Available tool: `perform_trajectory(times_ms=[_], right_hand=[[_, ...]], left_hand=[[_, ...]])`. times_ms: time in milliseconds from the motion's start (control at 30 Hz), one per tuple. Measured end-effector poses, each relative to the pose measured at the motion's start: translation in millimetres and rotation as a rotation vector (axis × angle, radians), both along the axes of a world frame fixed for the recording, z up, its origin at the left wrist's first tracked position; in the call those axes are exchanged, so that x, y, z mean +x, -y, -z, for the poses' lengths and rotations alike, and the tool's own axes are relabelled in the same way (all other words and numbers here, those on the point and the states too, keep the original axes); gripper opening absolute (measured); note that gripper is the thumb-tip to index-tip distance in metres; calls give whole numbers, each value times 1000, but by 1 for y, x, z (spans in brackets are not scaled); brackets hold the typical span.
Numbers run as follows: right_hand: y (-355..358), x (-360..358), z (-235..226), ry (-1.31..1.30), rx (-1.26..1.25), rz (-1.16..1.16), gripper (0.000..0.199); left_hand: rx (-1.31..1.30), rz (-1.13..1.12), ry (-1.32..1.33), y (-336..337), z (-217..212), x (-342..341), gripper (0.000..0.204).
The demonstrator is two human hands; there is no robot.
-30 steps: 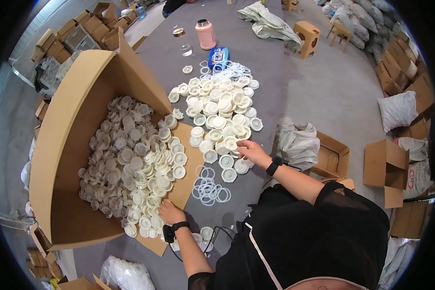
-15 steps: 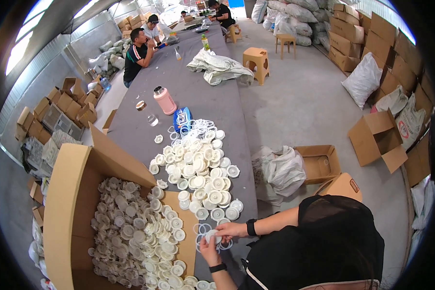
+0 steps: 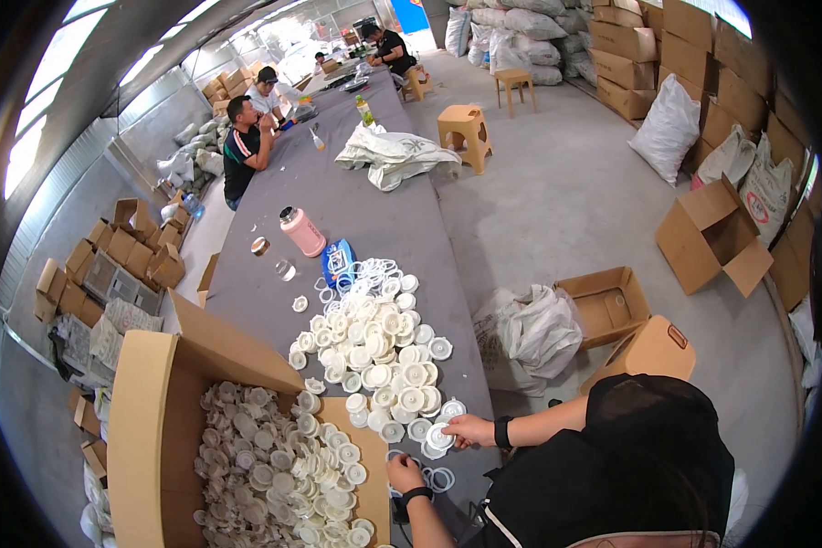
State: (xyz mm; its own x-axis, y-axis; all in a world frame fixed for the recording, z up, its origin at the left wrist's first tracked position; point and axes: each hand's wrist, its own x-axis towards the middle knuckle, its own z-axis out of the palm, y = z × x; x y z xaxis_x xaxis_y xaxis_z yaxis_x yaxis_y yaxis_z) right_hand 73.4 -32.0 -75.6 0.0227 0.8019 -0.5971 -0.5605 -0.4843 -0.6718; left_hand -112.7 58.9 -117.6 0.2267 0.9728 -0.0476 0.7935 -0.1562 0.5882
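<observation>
My right hand (image 3: pixel 468 430) pinches a white round plastic cap (image 3: pixel 439 437) at the near right edge of the cap pile. Below and to its left, my left hand (image 3: pixel 405 474) is low over the table with curled fingers, beside several thin white rings (image 3: pixel 441 479). Whether a ring is between those fingers is too small to tell. A heap of white plastic caps (image 3: pixel 374 342) spreads over the grey-covered table, with more white rings (image 3: pixel 374 273) at its far end. To the left, an open cardboard box (image 3: pixel 144 420) holds a large mass of similar caps.
Beyond the heap stand a blue packet (image 3: pixel 338 262), a pink flask (image 3: pixel 302 232) and a clear bottle (image 3: pixel 284 268). A white woven sack (image 3: pixel 393 155) lies farther up the table, where other people sit. On the floor at right are a cardboard box (image 3: pixel 603 306) and a plastic stool (image 3: pixel 466 137).
My hands, together on one cap before, have come apart. The right has moved up and right with a cap to the heap; the left stays low by the rings. The view has shifted slightly.
</observation>
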Motion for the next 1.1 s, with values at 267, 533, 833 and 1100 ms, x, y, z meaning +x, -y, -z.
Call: perform_trajectory(times_ms=[267, 533, 833, 1100], right_hand=[[0, -11, 2, 17, -6, -21, 24], [-1, -10, 3, 8, -25, -21, 22], [0, -13, 0, -21, -57, -47, 23], [4, -25, -10, -99, -14, -137, 20]], left_hand=[[132, 90, -133, 13, -15, 0, 13], [315, 134, -120, 18, -26, -10, 14], [405, 27, 110, 28, -43, -11, 12], [-47, -283, 646, 63, -76, 15, 11]])
